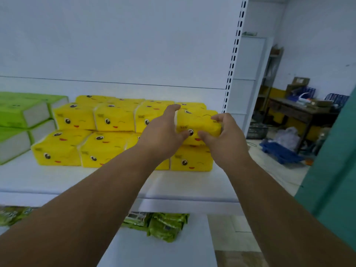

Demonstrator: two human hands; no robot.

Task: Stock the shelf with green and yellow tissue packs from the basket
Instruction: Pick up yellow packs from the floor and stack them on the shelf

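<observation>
A yellow tissue pack (198, 122) with a cartoon face sits at the right end of the upper row, on top of another yellow pack (190, 158). My left hand (163, 132) holds its left end with fingers over the top and thumb on the front. My right hand (223, 135) grips its right end. More yellow packs (77, 132) stand in two stacked rows on the white shelf (57, 178). Green tissue packs (21, 116) are stacked at the far left. The basket is out of view.
A slotted shelf upright (234, 60) stands just right of the packs. Green wrapped packs (165, 226) lie on the lower shelf. To the right, a cluttered room holds a wooden table (300, 110), a blue crate (279, 151) and bags on the floor.
</observation>
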